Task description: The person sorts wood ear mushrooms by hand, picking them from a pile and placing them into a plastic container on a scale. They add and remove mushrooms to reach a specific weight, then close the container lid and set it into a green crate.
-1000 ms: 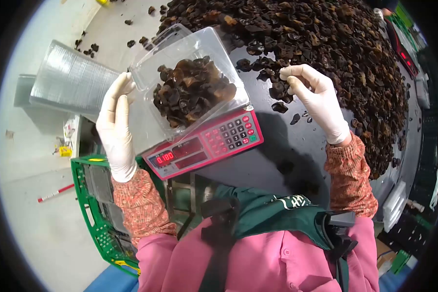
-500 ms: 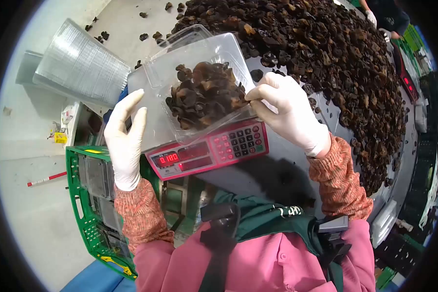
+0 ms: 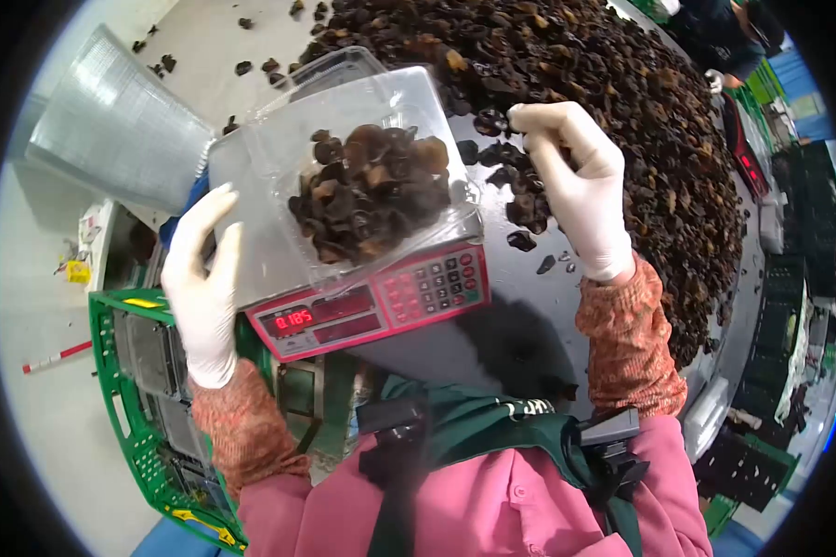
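Note:
A clear plastic tray with its lid folded back [image 3: 316, 255] rests tilted on the metal plate of a red digital scale [image 3: 381, 302]. Inside it lies a heap of dark brown wood ear mushrooms [image 3: 367, 190]. The scale's red display reads 0.185. My gloved left hand [image 3: 202, 283] hovers by the plate's left edge, thumb and fingers apart, holding nothing. Right of the scale, my gloved right hand [image 3: 581, 181] is over the near edge of the large mushroom pile [image 3: 567, 56]. Its fingers are bent, with a gap to the thumb, and nothing shows between them.
Stacked clear trays [image 3: 121, 125] lean at the left. Below them stands a green crate [image 3: 125, 408] holding clear containers. Loose mushrooms [image 3: 527, 212] lie beside the scale. At the top right, another person [image 3: 715, 37] is near a second red scale [image 3: 745, 153].
My right hand has left the tray's right edge and moved up and right to the pile. The reading went from 0.180 to 0.185. My left hand stays open beside the scale.

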`<action>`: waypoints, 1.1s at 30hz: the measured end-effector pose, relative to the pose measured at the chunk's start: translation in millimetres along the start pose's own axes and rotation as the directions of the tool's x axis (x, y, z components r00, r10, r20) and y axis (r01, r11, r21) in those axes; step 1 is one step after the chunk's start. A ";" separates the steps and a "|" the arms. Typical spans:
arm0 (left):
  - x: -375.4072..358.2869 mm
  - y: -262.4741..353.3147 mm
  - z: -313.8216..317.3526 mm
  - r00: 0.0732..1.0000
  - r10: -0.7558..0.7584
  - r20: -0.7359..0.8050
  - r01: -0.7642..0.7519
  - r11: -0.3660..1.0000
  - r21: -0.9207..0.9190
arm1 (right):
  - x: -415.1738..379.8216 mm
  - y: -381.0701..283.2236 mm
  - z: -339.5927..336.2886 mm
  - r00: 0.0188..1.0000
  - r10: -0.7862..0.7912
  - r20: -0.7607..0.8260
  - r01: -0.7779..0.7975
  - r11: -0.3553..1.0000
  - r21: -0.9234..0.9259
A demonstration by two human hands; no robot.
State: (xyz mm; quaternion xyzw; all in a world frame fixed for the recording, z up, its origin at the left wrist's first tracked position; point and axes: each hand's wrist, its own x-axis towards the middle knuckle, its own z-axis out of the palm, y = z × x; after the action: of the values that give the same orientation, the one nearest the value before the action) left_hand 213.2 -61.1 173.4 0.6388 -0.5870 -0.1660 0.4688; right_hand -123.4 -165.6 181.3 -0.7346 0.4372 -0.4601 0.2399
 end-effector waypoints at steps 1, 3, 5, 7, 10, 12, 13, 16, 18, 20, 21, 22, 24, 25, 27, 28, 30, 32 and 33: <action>-4.6 -3.2 -4.6 0.996 -0.088 -0.019 0.087 0.994 -0.061 | -1.0 4.8 -8.2 0.996 0.087 -0.025 -0.085 0.995 0.058; -16.2 -4.1 -15.1 0.982 -0.184 -0.042 0.176 0.973 -0.149 | -2.4 14.4 -21.3 0.974 0.226 -0.027 -0.221 0.965 0.139; -25.6 -6.4 -25.0 0.967 -0.242 -0.076 0.234 0.967 -0.102 | -3.3 20.3 -27.0 0.961 0.276 0.016 -0.275 0.946 0.169; -37.6 -6.2 -38.9 0.961 -0.268 -0.067 0.265 0.963 -0.053 | -3.2 23.8 -24.4 0.956 0.287 0.068 -0.294 0.945 0.142; -53.0 3.1 -46.5 0.927 -0.364 -0.090 0.351 0.926 -0.140 | 5.5 35.8 -14.3 0.943 0.311 0.122 -0.329 0.926 0.184; -64.7 4.6 -47.8 0.897 -0.441 -0.041 0.425 0.883 -0.199 | 17.1 41.2 -8.3 0.912 0.367 0.184 -0.405 0.879 0.252; -70.5 5.4 -45.0 0.889 -0.456 0.042 0.451 0.855 -0.256 | 24.1 47.6 -6.4 0.903 0.362 0.231 -0.422 0.847 0.323; -77.7 16.3 -18.5 0.799 -0.491 0.348 0.596 0.724 -0.347 | 48.0 76.4 10.4 0.889 0.212 0.406 -0.423 0.720 0.550; -76.2 21.6 1.6 0.741 -0.484 0.466 0.661 0.649 -0.376 | 66.1 80.6 17.3 0.891 0.120 0.439 -0.398 0.670 0.626; -77.0 17.8 21.2 0.785 -0.404 0.469 0.593 0.708 -0.382 | 80.2 62.8 8.9 0.891 0.222 0.395 -0.443 0.609 0.658; -73.3 23.8 26.4 0.740 -0.479 0.473 0.661 0.650 -0.375 | 83.9 68.7 -0.1 0.918 0.232 0.321 -0.394 0.625 0.674; -70.0 29.2 31.5 0.684 -0.552 0.477 0.725 0.585 -0.363 | 85.1 72.5 -15.1 0.927 0.276 0.255 -0.374 0.739 0.560; -74.7 24.7 39.3 0.761 -0.458 0.459 0.647 0.589 -0.484 | 66.4 83.8 -37.1 0.959 0.269 0.088 -0.282 0.920 0.272; -72.4 25.5 41.3 0.742 -0.492 0.455 0.669 0.587 -0.456 | 50.6 90.8 -44.1 0.938 0.339 0.066 -0.346 0.917 0.198; -73.8 19.1 45.6 0.758 -0.471 0.451 0.652 0.570 -0.501 | 10.7 119.5 -50.1 0.951 0.306 0.029 -0.304 0.951 -0.058; -72.2 15.8 45.1 0.749 -0.474 0.463 0.662 0.568 -0.489 | -15.9 109.3 -48.3 0.913 0.389 0.123 -0.376 0.920 -0.113; -72.7 14.0 42.1 0.839 -0.321 0.439 0.505 0.760 -0.409 | -59.7 97.1 -39.5 0.935 0.150 0.320 -0.001 0.907 -0.422; -67.6 8.1 32.7 0.730 -0.468 0.497 0.683 0.494 -0.538 | -99.5 106.9 -26.5 0.935 -0.009 0.355 0.162 0.900 -0.405; -68.6 2.9 30.5 0.741 -0.489 0.460 0.670 0.489 -0.559 | -105.4 100.7 -28.2 0.943 -0.001 0.332 0.143 0.904 -0.403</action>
State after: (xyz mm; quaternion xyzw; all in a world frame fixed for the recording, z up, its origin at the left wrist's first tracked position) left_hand 170.8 -11.0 137.0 0.5489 -0.2792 -0.5980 0.5130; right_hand -211.3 -123.8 69.2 -0.8502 0.4529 -0.2368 0.1267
